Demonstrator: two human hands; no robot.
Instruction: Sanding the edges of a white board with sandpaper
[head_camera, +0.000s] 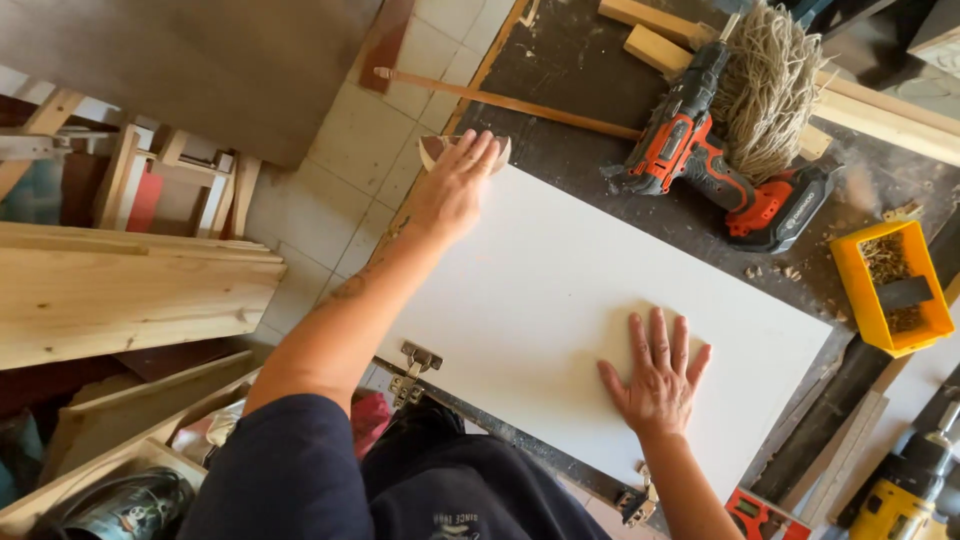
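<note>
Nearest: dark-sleeved upper arms and torso fill the btm edge, cutting off the near side of the white panel (560, 300). Two metal hinges on that near edge: one (412, 370) by the left elbow, the other (636, 500) partly hidden beside the right forearm. Red-black item w/ print (762, 515) at btm edge, mostly cropped; can't tell what it is. Yellow drill (905, 495) btm right, half out of frame.

Right hand (658, 378) lies flat on the panel, fingers spread, palm down, grasping nothing. Panel lies flat on the dark workbench (570, 70), running diagonally.

Left arm stretched fwd; left hand (455, 185) at the panel's far corner, fingers draped over a small rounded wooden piece (440, 148), mostly covered, shape unclear; grip itself not readable.

Further: yellow plastic bin (890, 285) w/ small hardware, contents too small to make out. Red-black cordless drill (700, 160) lying on its side, against a mop head (768, 85) whose handle runs left. Tiled floor (350, 170) and timber boards (120, 300) at left.
</note>
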